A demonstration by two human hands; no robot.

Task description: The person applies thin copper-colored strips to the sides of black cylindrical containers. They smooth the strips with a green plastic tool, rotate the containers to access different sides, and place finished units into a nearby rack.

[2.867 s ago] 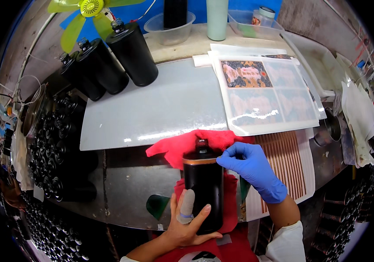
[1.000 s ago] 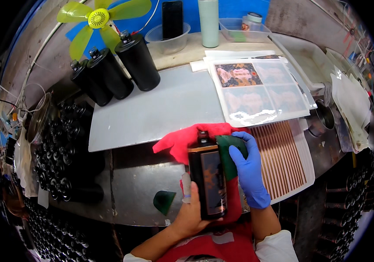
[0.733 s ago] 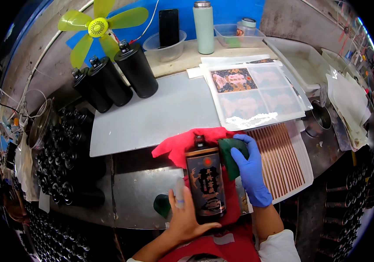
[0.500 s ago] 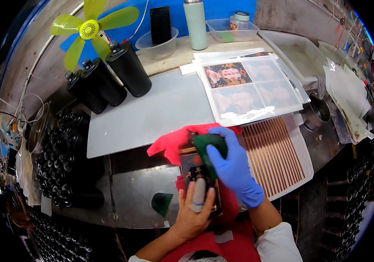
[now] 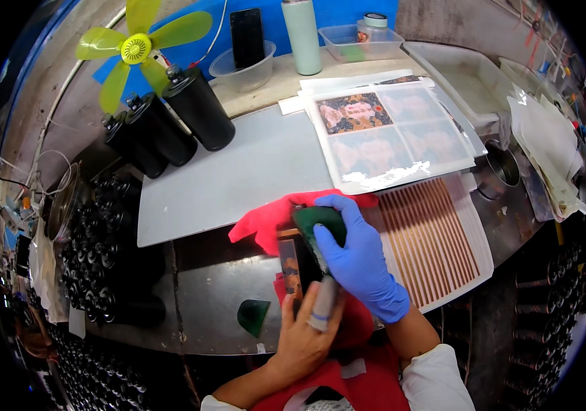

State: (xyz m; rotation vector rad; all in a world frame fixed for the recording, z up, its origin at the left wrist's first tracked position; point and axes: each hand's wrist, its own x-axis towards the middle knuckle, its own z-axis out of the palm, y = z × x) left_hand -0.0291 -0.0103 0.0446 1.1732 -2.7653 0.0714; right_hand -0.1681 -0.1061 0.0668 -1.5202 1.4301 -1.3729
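At the middle of the near edge of the tabletop [image 5: 214, 281]: bottle [image 5: 291, 267], one, black with a patterned side, neck end away from me. My left hand [image 5: 307, 335], bare, one finger sleeved in grey: closed round the bottle's lower part. My right hand [image 5: 365, 267], blue-gloved: gripping a green scraper [image 5: 317, 222] between thumb and fingers, over the bottle's upper part; blur hides whether they touch. Second scraper [image 5: 254, 317], green: flat beside the near edge, left of the bottle. Board [image 5: 238, 171], grey: toward the tabletop's far edge. Cloth [image 5: 262, 222], red: bunched beyond the bottle, at the board's near edge. Black bottles [image 5: 204, 109], three: standing at the board's far left corner. Printed sheets [image 5: 402, 137]: over the board's right end. Striped sheet [image 5: 433, 240], white and brown: right of my right hand.
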